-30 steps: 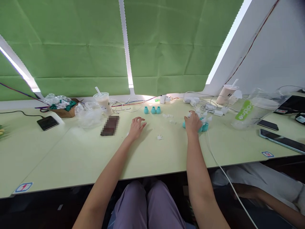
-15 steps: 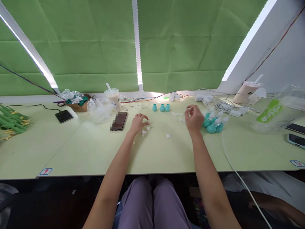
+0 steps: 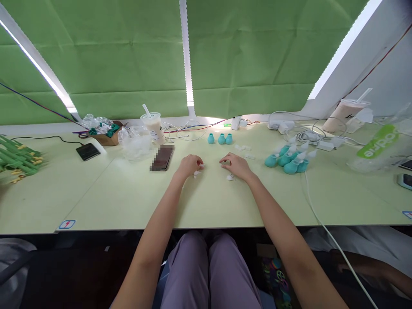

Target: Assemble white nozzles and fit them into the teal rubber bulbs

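Observation:
My left hand (image 3: 189, 165) rests low over the table with its fingertips pinched together around a small white piece, only partly visible. Just below those fingers lies another small white piece (image 3: 196, 173). My right hand (image 3: 237, 166) is nearby, thumb and forefinger apart with nothing visible between them. A white scrap (image 3: 230, 177) lies beneath it. Farther right stands a cluster of teal bulb-shaped pieces (image 3: 290, 166) with clear pointed tips; one teal bulb (image 3: 271, 160) is at its left side. Three open-necked teal bulbs (image 3: 221, 138) stand at the back.
Clear small parts (image 3: 247, 152) lie right of the middle. A phone (image 3: 162, 158), a plastic bag (image 3: 135, 143) and a drink cup (image 3: 153, 128) stand left. White chargers and cables (image 3: 310, 136), another cup (image 3: 343, 116) and a clear plastic bag (image 3: 383, 143) occupy the right.
My right hand has moved left from the teal cluster to the middle, its fingers now apart. A teal bulb shows at the cluster's left. My left fingers have closed together.

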A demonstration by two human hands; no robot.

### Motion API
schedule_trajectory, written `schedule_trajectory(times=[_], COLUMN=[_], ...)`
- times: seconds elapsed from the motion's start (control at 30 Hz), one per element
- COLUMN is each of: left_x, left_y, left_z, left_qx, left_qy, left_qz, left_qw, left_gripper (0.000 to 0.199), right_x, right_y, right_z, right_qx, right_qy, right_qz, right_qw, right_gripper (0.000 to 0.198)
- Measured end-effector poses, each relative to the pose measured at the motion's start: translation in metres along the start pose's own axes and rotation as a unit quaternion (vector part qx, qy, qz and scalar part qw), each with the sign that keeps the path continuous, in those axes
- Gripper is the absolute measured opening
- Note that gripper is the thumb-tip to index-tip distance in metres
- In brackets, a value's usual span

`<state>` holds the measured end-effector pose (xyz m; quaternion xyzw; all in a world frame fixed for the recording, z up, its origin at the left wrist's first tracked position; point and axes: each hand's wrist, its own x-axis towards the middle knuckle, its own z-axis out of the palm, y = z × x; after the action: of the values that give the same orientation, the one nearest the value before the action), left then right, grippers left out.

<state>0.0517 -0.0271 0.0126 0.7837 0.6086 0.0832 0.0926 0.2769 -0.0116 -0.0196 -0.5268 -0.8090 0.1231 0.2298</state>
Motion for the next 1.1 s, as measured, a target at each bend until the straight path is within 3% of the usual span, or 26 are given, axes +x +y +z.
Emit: schedule_trajectory(times=[0.2,0.33,0.4,0.53,0.6,0.73,0.9,1.03,1.1], left_x=[0.002,0.005,0.008,0.014,0.018,0.019,0.01,0.008,0.01], left_y=[-0.001,-0.004,-0.007,-0.013,-0.015,-0.013,0.001,0.011,0.013], left_z=[0.004,0.008,0.01,0.015,0.017,0.017,0.01,0.01,0.012], left_qx=[-0.007,-0.02,-0.044,-0.141,-0.205,-0.354,-0.532,-0.601,-0.626], left_qy=[0.024,0.048,0.059,0.072,0.077,0.081,0.071,0.05,0.041], left_qz=[0.01,0.015,0.01,-0.012,-0.013,0.009,0.085,0.114,0.117], left_qw=[1.0,0.999,0.997,0.987,0.976,0.932,0.839,0.789,0.77], left_gripper=[0.031,0.024,0.021,0.02,0.018,0.023,0.043,0.035,0.033], right_x=[0.002,0.0,-0.001,-0.005,-0.006,-0.004,-0.006,-0.006,-0.005], right_y=[-0.001,0.01,0.019,0.031,0.031,0.026,0.026,0.028,0.025], right_z=[0.003,-0.015,-0.029,-0.047,-0.046,-0.039,-0.039,-0.037,-0.036], right_qx=[0.013,0.043,0.077,0.167,0.17,0.15,0.117,0.106,0.138], right_qy=[0.005,0.003,-0.052,-0.247,-0.293,-0.286,-0.233,-0.187,-0.119], right_qz=[0.001,0.043,0.06,0.015,0.016,0.02,0.029,0.058,0.063], right_qw=[1.0,0.998,0.994,0.954,0.941,0.946,0.965,0.975,0.981], right_gripper=[0.018,0.023,0.021,0.033,0.034,0.023,0.017,0.011,0.011])
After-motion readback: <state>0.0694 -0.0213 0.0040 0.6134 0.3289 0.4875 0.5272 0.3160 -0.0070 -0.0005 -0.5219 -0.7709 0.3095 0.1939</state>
